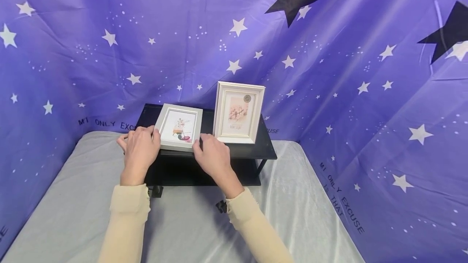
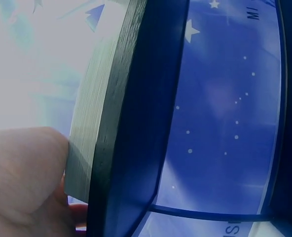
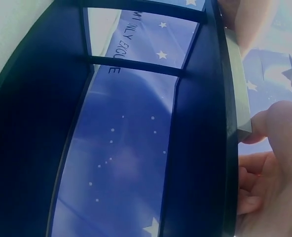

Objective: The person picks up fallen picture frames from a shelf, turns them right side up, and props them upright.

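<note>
A silver-grey picture frame (image 1: 179, 123) with a flower print lies face up on the left part of a black two-tier shelf (image 1: 261, 145). My left hand (image 1: 141, 151) holds its near left corner, thumb against the edge. At the near right corner my right hand (image 1: 215, 159) grips the same frame. The right wrist view shows the right thumb (image 3: 259, 127) against the frame's corner, with the other fingers curled by the shelf top. In the left wrist view, the left hand (image 2: 25, 173) meets the frame's edge (image 2: 89, 118); its fingertips are partly hidden.
To the right, a white picture frame (image 1: 239, 113) with a pink print stands upright on the shelf. Below is a pale grey cloth (image 1: 292, 214). Purple star-patterned fabric (image 1: 175, 31) hangs behind and at both sides. Small dark objects (image 1: 157, 191) lie before the shelf.
</note>
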{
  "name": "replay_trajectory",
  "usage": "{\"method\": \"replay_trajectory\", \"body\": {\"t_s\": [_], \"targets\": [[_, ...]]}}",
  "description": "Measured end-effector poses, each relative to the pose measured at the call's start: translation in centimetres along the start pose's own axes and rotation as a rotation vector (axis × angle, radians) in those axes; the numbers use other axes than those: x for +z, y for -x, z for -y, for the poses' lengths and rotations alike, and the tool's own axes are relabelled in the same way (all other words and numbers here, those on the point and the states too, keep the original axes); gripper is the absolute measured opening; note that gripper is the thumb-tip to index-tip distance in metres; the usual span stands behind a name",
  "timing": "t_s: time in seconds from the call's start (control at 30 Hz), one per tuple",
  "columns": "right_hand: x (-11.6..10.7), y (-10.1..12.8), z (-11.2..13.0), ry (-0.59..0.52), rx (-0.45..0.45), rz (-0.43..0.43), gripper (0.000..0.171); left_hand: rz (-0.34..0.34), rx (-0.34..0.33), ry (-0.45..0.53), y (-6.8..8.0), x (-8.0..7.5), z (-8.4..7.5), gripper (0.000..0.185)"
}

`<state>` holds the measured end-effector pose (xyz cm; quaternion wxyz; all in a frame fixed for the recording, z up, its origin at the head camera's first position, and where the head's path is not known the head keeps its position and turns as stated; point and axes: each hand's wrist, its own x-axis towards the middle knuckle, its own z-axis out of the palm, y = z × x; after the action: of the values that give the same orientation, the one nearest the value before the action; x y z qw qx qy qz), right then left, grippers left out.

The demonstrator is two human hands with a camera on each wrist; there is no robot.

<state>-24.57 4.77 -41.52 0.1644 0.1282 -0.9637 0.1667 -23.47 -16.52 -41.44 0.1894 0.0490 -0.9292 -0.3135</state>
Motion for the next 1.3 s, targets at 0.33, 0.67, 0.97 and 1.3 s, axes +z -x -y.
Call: {"method": "replay_trajectory", "body": {"t_s": [0.33, 0.67, 0.97, 1.3], "targets": [[0.3, 0.4, 0.0, -0.113, -0.012, -0.040, 0.030, -0.067, 0.017, 0.020, 0.2, 0.3, 0.3, 0.045], [0.7, 0.7, 0.0, -0.235, 0.056, -0.070, 0.048, -0.148, 0.058, 0.033, 0.8, 1.2, 0.3, 0.040], [0.8, 0.8, -0.4, -0.321, 0.069, -0.149, 0.050, -0.132, -0.005, 0.197, 0.7, 0.8, 0.4, 0.046], [1.1, 0.9, -0.8, -0.413, 0.051, -0.250, 0.051, -0.160, 0.041, 0.387, 0.7, 0.4, 1.0, 0.046]]}}
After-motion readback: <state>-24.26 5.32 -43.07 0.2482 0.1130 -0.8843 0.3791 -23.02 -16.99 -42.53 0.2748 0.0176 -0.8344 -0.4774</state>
